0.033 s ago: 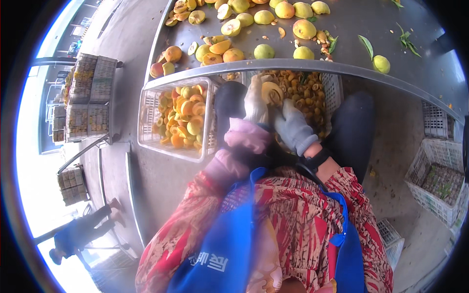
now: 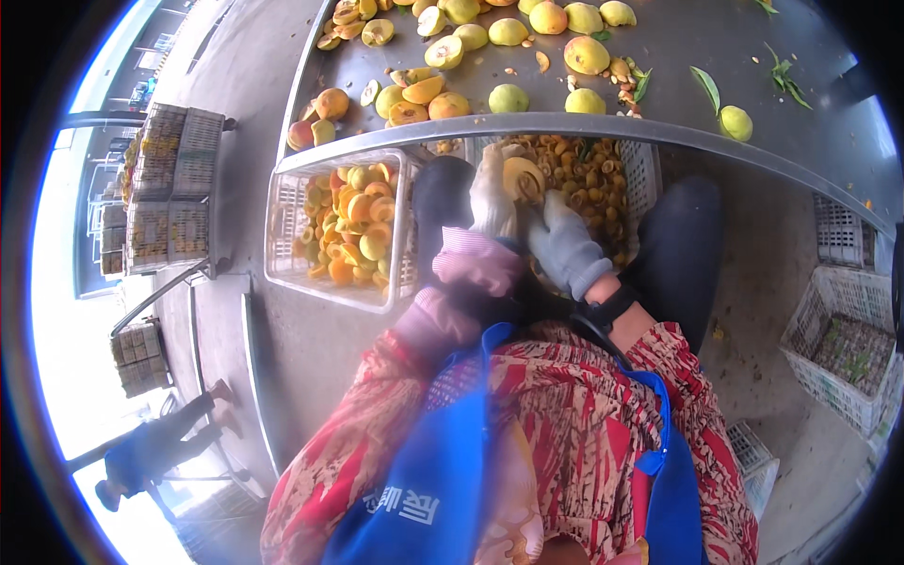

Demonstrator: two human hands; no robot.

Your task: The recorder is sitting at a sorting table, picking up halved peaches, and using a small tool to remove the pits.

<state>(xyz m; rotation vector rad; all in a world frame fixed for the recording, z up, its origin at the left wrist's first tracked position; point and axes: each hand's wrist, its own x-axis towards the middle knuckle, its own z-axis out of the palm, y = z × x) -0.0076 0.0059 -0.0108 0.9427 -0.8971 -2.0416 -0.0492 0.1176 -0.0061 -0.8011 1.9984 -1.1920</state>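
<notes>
My left hand (image 2: 491,196), in a white glove with a pink striped cuff, is closed around a halved peach (image 2: 524,179) whose cut face shows a brownish hollow. Close against the fruit's lower right edge is my right hand (image 2: 568,243), in a grey glove with a black band at the wrist. Its fingers are curled, and whatever they hold is hidden. Both hands are over a crate (image 2: 643,184) between my knees, full of small orange-brown pieces that look like peach stones. Left of my knee, a white crate (image 2: 403,247) contains many orange-yellow peach halves.
Ahead stands a metal table (image 2: 650,89) with a raised rim, bearing whole and cut peaches, loose stones and leaves. A white crate (image 2: 800,315) with debris is at right. Stacked crates (image 2: 169,202) stand on a cart at left, and a person (image 2: 155,457) is farther back.
</notes>
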